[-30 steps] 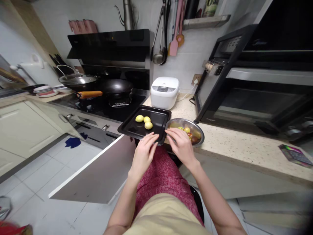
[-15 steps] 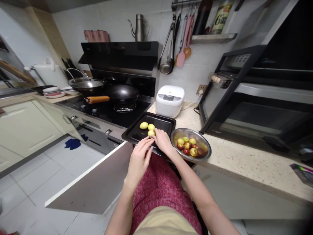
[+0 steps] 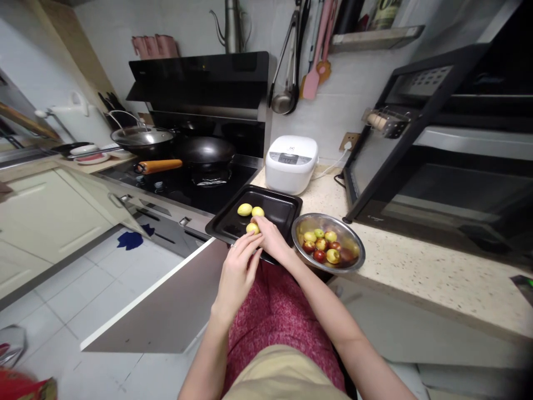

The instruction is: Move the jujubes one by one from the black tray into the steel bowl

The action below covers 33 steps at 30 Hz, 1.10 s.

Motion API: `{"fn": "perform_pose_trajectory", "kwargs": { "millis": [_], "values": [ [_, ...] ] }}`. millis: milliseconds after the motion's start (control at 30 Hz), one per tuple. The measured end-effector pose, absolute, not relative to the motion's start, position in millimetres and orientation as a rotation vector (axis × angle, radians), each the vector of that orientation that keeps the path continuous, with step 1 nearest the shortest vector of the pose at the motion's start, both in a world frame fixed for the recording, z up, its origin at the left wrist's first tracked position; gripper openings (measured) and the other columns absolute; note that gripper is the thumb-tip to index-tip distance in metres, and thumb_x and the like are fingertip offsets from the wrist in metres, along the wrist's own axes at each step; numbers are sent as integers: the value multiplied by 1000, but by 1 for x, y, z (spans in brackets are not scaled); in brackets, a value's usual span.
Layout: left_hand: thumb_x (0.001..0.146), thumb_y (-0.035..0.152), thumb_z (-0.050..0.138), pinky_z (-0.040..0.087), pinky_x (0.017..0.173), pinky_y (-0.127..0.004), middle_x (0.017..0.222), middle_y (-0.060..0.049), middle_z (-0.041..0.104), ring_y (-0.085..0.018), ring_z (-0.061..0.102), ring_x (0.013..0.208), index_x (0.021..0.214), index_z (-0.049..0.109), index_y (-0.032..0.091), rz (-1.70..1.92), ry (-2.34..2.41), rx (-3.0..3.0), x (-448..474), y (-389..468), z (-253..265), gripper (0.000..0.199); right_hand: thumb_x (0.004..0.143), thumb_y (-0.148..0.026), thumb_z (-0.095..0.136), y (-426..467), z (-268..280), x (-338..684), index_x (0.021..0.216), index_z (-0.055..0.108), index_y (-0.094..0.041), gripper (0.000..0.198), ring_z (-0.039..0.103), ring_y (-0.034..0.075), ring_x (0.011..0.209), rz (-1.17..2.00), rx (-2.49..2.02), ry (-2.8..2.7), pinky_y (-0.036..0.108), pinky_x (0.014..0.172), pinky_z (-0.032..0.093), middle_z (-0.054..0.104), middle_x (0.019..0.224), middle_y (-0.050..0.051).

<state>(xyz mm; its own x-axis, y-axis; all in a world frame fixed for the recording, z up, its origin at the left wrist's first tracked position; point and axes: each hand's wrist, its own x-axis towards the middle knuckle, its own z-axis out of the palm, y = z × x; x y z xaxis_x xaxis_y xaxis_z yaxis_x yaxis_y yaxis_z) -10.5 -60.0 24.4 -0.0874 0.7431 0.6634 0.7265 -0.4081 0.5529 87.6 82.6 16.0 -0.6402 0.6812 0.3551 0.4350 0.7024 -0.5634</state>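
A black baking tray (image 3: 278,208) lies on the counter's front edge. Two yellow-green jujubes, one at the left (image 3: 245,209) and one beside it (image 3: 257,212), rest on it. A third yellow-green jujube (image 3: 252,228) is between my hands, over the tray's near part. My left hand (image 3: 241,255) has its fingertips against this jujube's near side, thumb apart. My right hand (image 3: 271,238) closes on it from the right, its fingers partly hidden. Just right of the tray, a steel bowl (image 3: 358,251) contains several yellow-green and red-brown jujubes (image 3: 320,244).
A white rice cooker (image 3: 290,166) stands behind the tray. On the stove at left sits a wok (image 3: 206,151) with an orange handle. A dark oven (image 3: 449,200) occupies the right side. An open cabinet door (image 3: 166,311) juts out at my left.
The jujube in my hands has shifted slightly left and toward me, apart from the other two. My right fingers have moved left with it. The camera view has tilted down a little.
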Motion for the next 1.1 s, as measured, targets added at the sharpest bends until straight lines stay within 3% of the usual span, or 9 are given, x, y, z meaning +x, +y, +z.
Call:
{"fn": "perform_pose_trajectory", "kwargs": {
  "millis": [233,533,733,967,1100],
  "values": [
    [106,18,50,50,119,-45,147,-7,62,-23,58,140,140,63,30,1557,1622,2090,3,-57,17,38,91,-19,62,55,36,170,120,59,-23,30,64,28,113,389,-906,-2070,43,98,53,67,119,10],
    [107,18,47,40,127,-50,165,-11,45,-23,38,156,158,42,25,1159,1399,2418,55,-50,1,51,90,-30,60,59,19,277,121,66,-20,33,64,32,114,95,-1245,-1862,52,102,52,69,121,14],
    [106,17,48,33,129,-57,167,-14,40,-24,28,160,164,27,23,962,1378,2576,69,-45,-7,62,89,-30,60,75,10,281,118,65,-20,31,67,31,107,145,-1259,-1898,51,98,54,73,115,13],
    [107,18,47,32,129,-57,169,-14,36,-24,26,161,166,22,26,912,1387,2584,69,-44,-5,65,93,-27,57,84,7,278,131,65,-20,40,63,32,127,228,-1243,-1971,53,110,49,68,136,14],
    [107,18,47,32,129,-58,170,-15,34,-24,24,161,167,19,25,880,1398,2581,70,-44,-6,66,92,-24,59,82,7,279,136,64,-20,45,63,30,129,257,-1225,-1961,53,113,48,67,140,14]
  ]
}}
